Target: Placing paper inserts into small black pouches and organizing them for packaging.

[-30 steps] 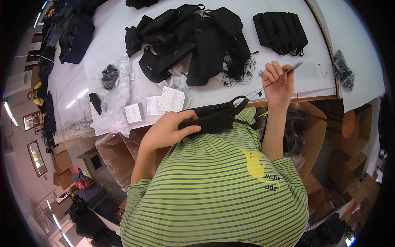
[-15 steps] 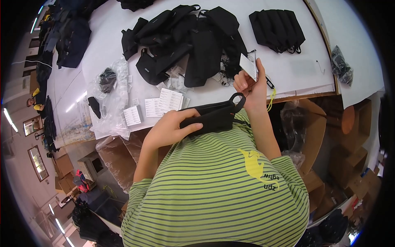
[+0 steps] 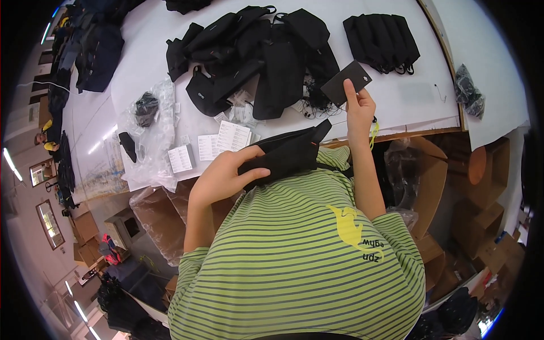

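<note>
My left hand (image 3: 224,174) is closed on a black fabric pouch (image 3: 292,153), thumb on the near side, with the pouch against my striped shirt. The pouch's far-right end points upward. Up and to the right of it, over the table's front edge, my right hand (image 3: 361,119) pinches a black hang tag (image 3: 356,72) with a small light mark; any string on it is hard to make out. Behind the tag are tangled black cords (image 3: 317,105) beside a heap of black pouches (image 3: 277,68). White printed cards (image 3: 231,139) lie left of the cords.
Several black pouches stand in a neat row (image 3: 382,42) at the back right. A clear plastic bag (image 3: 161,122) and a stack of white cards (image 3: 181,158) are on the left of the white table (image 3: 408,113). Open cardboard boxes (image 3: 433,187) stand below the table's right edge.
The tag in my right hand has turned from its white face to its black one. My left hand has shifted slightly left, and the pouch's right end has tilted up.
</note>
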Tool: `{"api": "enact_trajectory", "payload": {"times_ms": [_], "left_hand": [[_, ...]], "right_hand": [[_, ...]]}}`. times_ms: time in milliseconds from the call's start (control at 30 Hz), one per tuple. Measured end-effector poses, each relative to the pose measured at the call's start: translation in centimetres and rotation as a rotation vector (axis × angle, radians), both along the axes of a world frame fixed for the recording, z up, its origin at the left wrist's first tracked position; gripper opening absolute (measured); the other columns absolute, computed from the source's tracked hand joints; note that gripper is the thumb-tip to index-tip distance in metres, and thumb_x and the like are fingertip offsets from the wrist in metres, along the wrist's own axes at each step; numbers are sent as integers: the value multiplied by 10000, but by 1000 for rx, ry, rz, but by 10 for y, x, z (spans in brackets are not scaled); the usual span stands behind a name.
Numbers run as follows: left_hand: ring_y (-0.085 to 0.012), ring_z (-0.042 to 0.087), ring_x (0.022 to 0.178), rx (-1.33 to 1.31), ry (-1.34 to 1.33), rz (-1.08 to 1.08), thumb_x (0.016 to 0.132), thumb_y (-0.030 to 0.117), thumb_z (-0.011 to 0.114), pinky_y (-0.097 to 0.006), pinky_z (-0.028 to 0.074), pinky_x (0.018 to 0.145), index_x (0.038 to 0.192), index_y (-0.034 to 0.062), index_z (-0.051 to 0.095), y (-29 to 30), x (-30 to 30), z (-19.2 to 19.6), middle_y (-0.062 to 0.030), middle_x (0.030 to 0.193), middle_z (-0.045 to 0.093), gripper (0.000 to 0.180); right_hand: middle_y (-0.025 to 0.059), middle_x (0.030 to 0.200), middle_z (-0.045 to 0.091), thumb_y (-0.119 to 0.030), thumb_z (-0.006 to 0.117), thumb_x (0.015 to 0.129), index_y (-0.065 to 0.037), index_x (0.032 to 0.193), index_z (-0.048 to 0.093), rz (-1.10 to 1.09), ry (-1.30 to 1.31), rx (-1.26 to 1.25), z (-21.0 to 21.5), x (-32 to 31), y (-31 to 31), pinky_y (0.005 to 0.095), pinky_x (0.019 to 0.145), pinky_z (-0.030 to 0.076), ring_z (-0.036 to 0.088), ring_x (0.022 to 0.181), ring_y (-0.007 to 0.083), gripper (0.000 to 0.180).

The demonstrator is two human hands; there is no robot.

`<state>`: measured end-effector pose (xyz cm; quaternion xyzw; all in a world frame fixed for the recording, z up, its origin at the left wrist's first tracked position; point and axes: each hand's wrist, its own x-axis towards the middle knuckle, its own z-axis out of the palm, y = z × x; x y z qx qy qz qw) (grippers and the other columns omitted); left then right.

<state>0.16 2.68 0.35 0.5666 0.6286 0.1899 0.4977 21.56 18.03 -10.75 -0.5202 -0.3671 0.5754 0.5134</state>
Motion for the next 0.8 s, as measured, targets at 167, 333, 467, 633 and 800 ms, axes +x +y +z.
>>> {"api": "enact_trajectory", "payload": {"times_ms": [167,333,467,633,800], "left_hand": [[-236,606,761,77,176,122,801,187,678,-299,456,733,904,-8,599,6,4,-5,-125,826,636,234],[-287,484,1092,289,313,-41,754,184,692,-386,353,940,886,36,635,17,12,-14,-98,1101,580,206],[-303,376,1246,566,324,47,708,190,727,-448,283,1005,831,82,663,19,31,-11,-66,1285,505,176],[-283,454,1177,685,335,-78,682,192,747,-433,306,997,821,96,669,18,36,-19,-59,1178,577,186],[-222,564,869,386,177,-73,724,175,717,-337,419,859,850,57,646,6,32,-24,-57,794,598,187]], "right_hand": [[-59,601,549,-199,734,800,-9,975,670,208,-95,131,2,16,11,179,479,215,307,513,-13,265],[-65,577,537,-130,764,752,-17,852,660,393,40,143,59,7,3,185,477,222,306,503,-9,183],[-23,497,447,-205,776,699,-31,703,649,774,-441,226,84,-2,-10,257,460,289,381,485,72,216],[72,488,442,-308,729,728,-44,801,683,1196,-805,517,64,-7,-18,312,469,308,396,445,183,278],[57,494,457,-350,736,726,-63,852,695,1282,-714,296,85,1,-23,306,468,306,400,445,181,316]]}}
